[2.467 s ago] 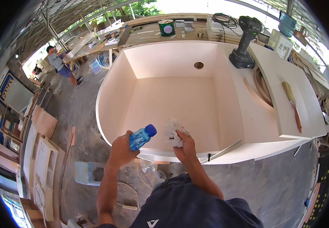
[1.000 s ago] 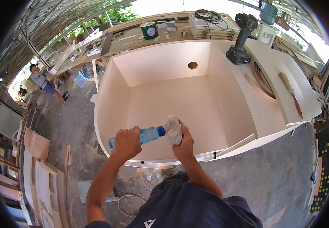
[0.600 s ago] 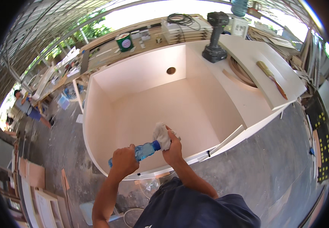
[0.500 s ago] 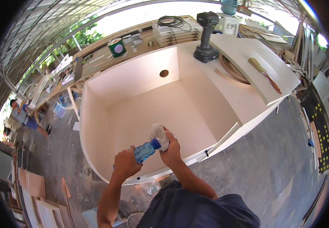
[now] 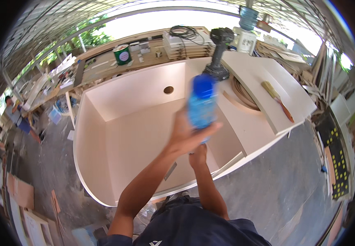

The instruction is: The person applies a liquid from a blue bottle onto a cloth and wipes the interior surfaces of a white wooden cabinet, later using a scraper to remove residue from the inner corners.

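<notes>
My left hand [image 5: 183, 133] is wrapped round the lower part of a clear blue plastic bottle [image 5: 202, 110] with a dark blue cap. The bottle stands nearly upright over the white panelled tub-like cabinet [image 5: 144, 135], and motion smears both it and the hand. My right hand [image 5: 199, 155] is just below and behind the left one. Its fingers are hidden there, and no cloth shows now. On the cabinet's right-hand top stands a black cordless drill [image 5: 218, 55], close beyond the bottle's cap.
A coil of edge strip [image 5: 245, 96] and a paintbrush [image 5: 278, 101] lie on the cabinet's right side. Behind it, a workbench [image 5: 99, 71] carries a green can [image 5: 122, 55] and stacked boards with a black cable [image 5: 184, 33]. A person [image 5: 17, 115] stands far left.
My left hand has lifted the bottle up and to the right, turning it upright. The right hand has moved slightly right and down behind it; the white cloth it held has gone out of sight.
</notes>
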Motion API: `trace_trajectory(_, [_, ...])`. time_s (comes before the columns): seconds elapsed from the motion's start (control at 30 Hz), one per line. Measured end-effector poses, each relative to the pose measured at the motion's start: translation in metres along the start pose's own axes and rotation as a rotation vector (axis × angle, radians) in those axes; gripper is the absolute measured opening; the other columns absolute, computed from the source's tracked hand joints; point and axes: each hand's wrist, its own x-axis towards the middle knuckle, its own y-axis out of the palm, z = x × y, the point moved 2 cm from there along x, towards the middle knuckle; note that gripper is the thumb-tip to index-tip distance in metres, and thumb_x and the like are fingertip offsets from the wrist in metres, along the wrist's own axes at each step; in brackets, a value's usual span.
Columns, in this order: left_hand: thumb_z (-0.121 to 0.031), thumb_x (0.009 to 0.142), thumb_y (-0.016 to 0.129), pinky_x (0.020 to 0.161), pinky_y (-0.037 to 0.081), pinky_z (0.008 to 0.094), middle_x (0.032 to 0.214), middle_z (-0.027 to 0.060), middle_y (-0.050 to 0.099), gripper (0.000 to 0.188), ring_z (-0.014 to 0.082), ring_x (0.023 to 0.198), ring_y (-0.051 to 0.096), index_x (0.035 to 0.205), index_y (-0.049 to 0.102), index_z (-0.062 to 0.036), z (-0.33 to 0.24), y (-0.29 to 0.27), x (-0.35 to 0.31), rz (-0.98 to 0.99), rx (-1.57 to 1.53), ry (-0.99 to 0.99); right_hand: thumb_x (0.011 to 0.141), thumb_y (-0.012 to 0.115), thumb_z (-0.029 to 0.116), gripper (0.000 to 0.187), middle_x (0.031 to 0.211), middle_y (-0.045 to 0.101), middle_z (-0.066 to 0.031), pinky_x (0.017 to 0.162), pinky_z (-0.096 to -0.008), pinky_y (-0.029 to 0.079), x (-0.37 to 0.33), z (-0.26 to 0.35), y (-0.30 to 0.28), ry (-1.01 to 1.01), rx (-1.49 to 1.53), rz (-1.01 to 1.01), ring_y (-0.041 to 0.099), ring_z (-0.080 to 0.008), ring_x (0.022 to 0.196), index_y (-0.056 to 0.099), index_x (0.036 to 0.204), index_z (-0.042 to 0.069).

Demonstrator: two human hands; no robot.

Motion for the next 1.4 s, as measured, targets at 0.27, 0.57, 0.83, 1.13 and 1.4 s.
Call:
trace_trajectory(0.27, [-0.015, 0.07, 0.08, 0.073, 0.054, 0.0413, 0.086, 0.0167, 0.066, 0.052, 0.0309, 0.078, 0.069, 0.11, 0.051, 0.0002, 0.014, 0.14, 0.072, -0.007, -0.169, 0.26, 0.1, 0.056, 0.036, 0.063, 0.16, 0.03, -0.0169, 0.118, -0.05, 0.028, 0.008, 0.006, -0.105, -0.79, -1.665, 0.374, 0.031, -0.0358, 0.146, 0.038, 0.15, 0.002])
trace_trajectory(0.57, [-0.014, 0.072, 0.082, 0.072, 0.052, 0.046, 0.087, 0.0207, 0.062, 0.059, 0.0419, 0.077, 0.065, 0.116, 0.044, -0.0015, 0.037, 0.187, 0.082, -0.038, -0.114, 0.203, 0.098, 0.058, 0.036, 0.065, 0.162, 0.023, -0.0265, 0.12, -0.0571, 0.022, -0.064, 0.032, -0.096, -0.617, -1.857, 0.533, 0.023, -0.0453, 0.149, 0.043, 0.146, -0.005])
trace_trajectory(0.83, [-0.026, 0.08, 0.084, 0.105, 0.039, 0.0478, 0.13, 0.0233, 0.052, 0.085, 0.0414, 0.128, 0.046, 0.144, 0.035, 0.001, 0.031, 0.147, 0.051, -0.163, 0.082, 0.422, 0.1, 0.052, 0.034, 0.072, 0.162, 0.016, -0.0318, 0.122, -0.0563, 0.018, -0.034, 0.035, -0.058, -0.357, -2.136, 0.44, 0.012, -0.0487, 0.151, 0.028, 0.149, -0.014])
trace_trajectory(1.13, [-0.024, 0.089, 0.067, 0.105, 0.037, 0.052, 0.141, 0.0224, 0.049, 0.048, 0.0397, 0.133, 0.044, 0.128, 0.059, 0.0028, 0.153, -0.013, -0.205, 0.006, 1.034, -0.309, 0.095, 0.059, 0.032, 0.076, 0.158, 0.018, -0.0368, 0.123, -0.0539, 0.015, 0.022, -0.003, -0.052, -0.345, -1.889, 0.387, 0.017, -0.0488, 0.148, 0.029, 0.146, -0.015])
trace_trajectory(1.4, [-0.036, 0.084, 0.07, 0.108, 0.034, 0.0541, 0.159, 0.0192, 0.034, 0.075, 0.0333, 0.148, 0.032, 0.143, 0.047, 0.0044, 0.154, -0.02, -0.269, 0.237, 1.196, -0.344, 0.097, 0.056, 0.034, 0.066, 0.158, 0.025, -0.0317, 0.122, -0.049, 0.017, 0.223, -0.087, 0.043, -0.3, -1.981, 0.178, 0.021, -0.0405, 0.148, 0.037, 0.142, -0.011])
